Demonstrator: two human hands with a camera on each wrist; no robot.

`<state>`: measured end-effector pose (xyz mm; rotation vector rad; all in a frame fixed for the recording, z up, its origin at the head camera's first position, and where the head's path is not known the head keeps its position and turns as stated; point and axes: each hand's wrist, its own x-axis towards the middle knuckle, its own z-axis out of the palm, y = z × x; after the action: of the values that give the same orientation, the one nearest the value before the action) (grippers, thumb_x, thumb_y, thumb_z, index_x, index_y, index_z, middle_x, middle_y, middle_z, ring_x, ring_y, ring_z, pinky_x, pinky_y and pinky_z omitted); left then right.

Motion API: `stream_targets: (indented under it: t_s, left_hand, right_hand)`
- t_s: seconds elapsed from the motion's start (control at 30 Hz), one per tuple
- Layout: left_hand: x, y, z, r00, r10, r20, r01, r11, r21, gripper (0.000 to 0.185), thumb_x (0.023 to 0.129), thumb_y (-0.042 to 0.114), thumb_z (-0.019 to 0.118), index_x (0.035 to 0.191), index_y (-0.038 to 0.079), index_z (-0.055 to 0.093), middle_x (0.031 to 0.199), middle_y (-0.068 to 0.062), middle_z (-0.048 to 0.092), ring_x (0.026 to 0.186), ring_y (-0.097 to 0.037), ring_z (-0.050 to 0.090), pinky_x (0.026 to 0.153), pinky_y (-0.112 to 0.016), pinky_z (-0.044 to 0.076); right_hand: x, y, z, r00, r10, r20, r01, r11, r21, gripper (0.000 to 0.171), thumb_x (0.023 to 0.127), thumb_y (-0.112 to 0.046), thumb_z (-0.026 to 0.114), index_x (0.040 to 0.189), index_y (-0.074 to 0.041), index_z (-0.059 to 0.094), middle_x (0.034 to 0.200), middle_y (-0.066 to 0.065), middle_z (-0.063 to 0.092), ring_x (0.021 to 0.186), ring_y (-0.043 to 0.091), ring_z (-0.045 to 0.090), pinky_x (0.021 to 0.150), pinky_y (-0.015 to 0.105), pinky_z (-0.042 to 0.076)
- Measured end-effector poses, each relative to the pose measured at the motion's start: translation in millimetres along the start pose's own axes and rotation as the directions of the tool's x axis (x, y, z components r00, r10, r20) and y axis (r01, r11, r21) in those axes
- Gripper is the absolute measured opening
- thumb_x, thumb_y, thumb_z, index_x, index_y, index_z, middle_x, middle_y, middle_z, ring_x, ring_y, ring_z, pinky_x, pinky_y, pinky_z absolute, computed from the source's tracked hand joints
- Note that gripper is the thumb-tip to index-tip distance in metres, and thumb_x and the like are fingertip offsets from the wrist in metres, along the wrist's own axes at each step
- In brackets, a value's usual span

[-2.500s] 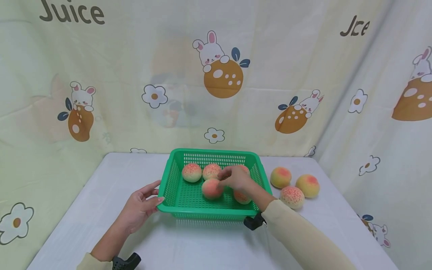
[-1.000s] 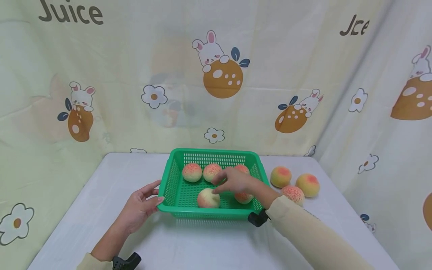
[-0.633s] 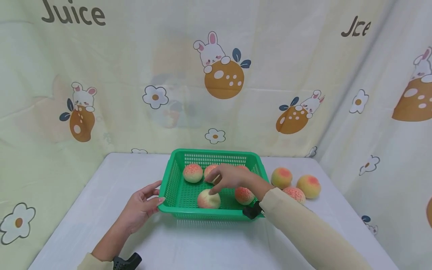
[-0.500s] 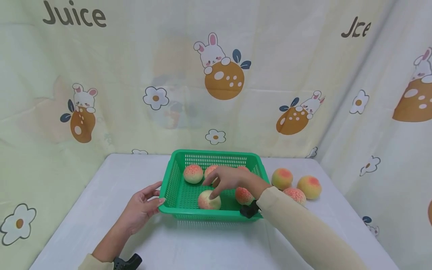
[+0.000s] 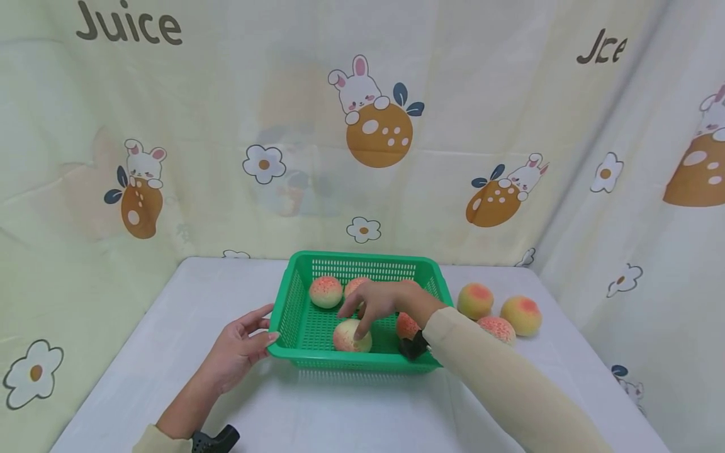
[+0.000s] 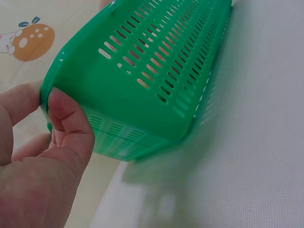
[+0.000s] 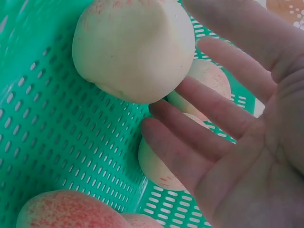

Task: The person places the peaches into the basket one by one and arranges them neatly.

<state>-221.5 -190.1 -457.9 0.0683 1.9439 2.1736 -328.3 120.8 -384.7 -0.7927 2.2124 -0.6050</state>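
Head view: the green perforated plastic basket [image 5: 306, 327] sits mid-worktop; three round peaches [image 5: 498, 311] lie near the right edge. Left wrist view alone shows the left hand [image 6: 45, 156] pinching the basket rim. Right wrist view shows the right hand [image 7: 247, 142] with fingers spread, just beside the pale round peach [image 7: 133, 50] inside the basket.

A bright green perforated plastic basket [image 5: 294, 302] holds pale cream round peaches [image 5: 352, 336] speckled red-pink on top. More yellow-orange peaches with red blush [image 5: 520, 314] lie on the plain white surface [image 5: 351, 409]. The cream backdrop curtain [image 5: 226, 126] carries white rabbits, brown-orange fruit, white flowers and dark lettering.
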Motion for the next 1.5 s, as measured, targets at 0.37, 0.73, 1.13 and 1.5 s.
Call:
stream_targets:
  t_s: [0.37,0.73,1.13,1.5]
  left_hand:
    - [1.4,-1.9,0.1,1.0,-0.008,-0.004,0.008,1.0,-0.001,0.071,0.094,0.01,0.073,0.157,0.012,0.04,0.122,-0.009,0.052,0.094,-0.013,0.067,0.085,-0.028,0.062]
    - [-0.2,0.5,-1.0,1.0,0.002,0.002,-0.002,1.0,0.007,0.07,0.096,0.008,0.07,0.158,0.01,0.038,0.121,-0.008,0.052,0.094,-0.012,0.067,0.085,-0.028,0.062]
    - [1.8,-1.3,-2.6,1.0,-0.005,-0.004,0.005,1.0,0.009,0.071,0.095,0.01,0.073,0.157,0.012,0.039,0.122,-0.009,0.052,0.094,-0.014,0.067,0.085,-0.028,0.062]
    - [1.1,0.9,-1.1,1.0,-0.012,-0.011,0.012,1.0,0.021,0.069,0.095,0.009,0.072,0.157,0.012,0.04,0.122,-0.01,0.052,0.096,-0.015,0.067,0.086,-0.029,0.062]
  right_hand:
    - [-5,8,-3,1.0,0.022,-0.014,-0.022,0.999,-0.029,0.046,0.084,-0.02,0.085,0.128,-0.024,0.072,0.131,-0.008,0.068,0.127,0.021,0.061,0.106,0.038,0.053]
    - [-8,14,-4,0.996,0.051,-0.076,-0.049,0.998,0.025,0.033,0.083,-0.023,0.087,0.11,-0.012,0.07,0.117,-0.001,0.07,0.124,0.025,0.061,0.098,0.035,0.055]
    - [-8,16,0,0.998,0.069,0.007,-0.069,0.998,0.005,0.051,0.08,-0.026,0.09,0.127,-0.026,0.068,0.127,-0.005,0.067,0.123,0.018,0.059,0.101,0.037,0.055]
    - [-12,18,-4,0.993,0.052,-0.108,-0.062,0.993,-0.098,0.038,0.081,-0.032,0.088,0.115,-0.029,0.072,0.113,-0.012,0.069,0.122,0.024,0.06,0.101,0.039,0.053]
